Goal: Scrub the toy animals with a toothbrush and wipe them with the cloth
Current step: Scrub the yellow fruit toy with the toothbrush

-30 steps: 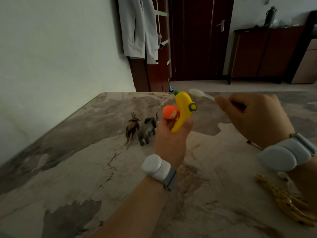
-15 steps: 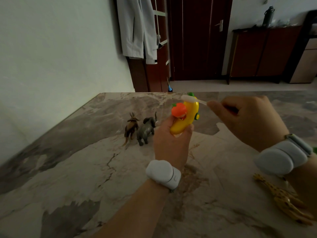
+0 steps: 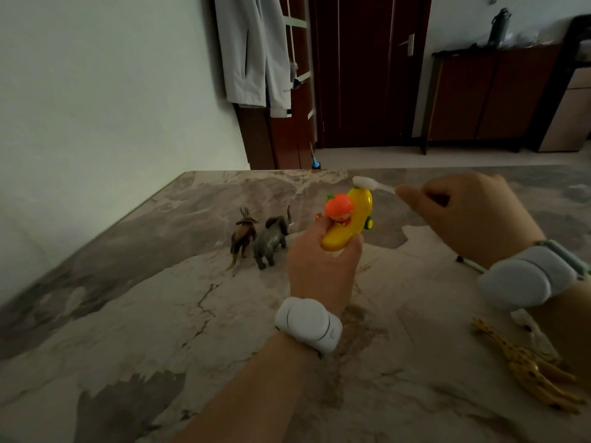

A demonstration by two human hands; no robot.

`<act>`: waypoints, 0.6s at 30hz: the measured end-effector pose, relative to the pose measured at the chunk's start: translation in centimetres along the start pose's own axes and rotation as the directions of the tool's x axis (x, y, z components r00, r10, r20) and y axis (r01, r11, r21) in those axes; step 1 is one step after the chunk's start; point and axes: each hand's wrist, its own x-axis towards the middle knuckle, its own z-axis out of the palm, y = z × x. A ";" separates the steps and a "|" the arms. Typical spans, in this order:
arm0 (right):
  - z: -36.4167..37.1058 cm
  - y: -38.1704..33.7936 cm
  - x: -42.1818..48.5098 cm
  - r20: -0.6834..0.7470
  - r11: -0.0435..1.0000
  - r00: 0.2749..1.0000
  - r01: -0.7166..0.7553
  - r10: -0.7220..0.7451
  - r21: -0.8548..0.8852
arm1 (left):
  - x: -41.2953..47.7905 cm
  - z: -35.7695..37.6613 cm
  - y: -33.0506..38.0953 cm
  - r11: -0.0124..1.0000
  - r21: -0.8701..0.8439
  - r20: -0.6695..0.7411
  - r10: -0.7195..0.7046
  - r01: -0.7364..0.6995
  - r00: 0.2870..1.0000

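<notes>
My left hand (image 3: 323, 270) grips a yellow banana-shaped toy (image 3: 347, 225) with an orange-headed figure and green wheels, held upright above the marble table (image 3: 128, 330). My right hand (image 3: 467, 215) holds a white toothbrush (image 3: 372, 184), whose bristle head rests on the top end of the yellow toy. A brown antlered toy animal (image 3: 243, 235) and a grey toy elephant (image 3: 272, 239) stand side by side on the table, left of my left hand. A yellow spotted toy giraffe (image 3: 527, 367) lies on its side at the right, below my right wrist.
A pale cloth (image 3: 532, 330) peeks out under my right forearm, beside the giraffe. A thin dark stick (image 3: 471, 263) lies behind my right wrist. The wall runs along the table's left edge. Beyond the far edge are a hanging jacket (image 3: 252, 52), a dark door and a cabinet (image 3: 489, 94).
My left hand has turned the yellow toy and brought it up under the brush. The toothbrush head has moved left from beside the toy onto its top end.
</notes>
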 end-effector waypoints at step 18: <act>2.5 0.3 -0.5 0.525 0.959 0.829 -0.046 0.192 -0.278 | 0.2 -0.2 0.0 0.997 0.060 0.016 0.047 -0.048 0.999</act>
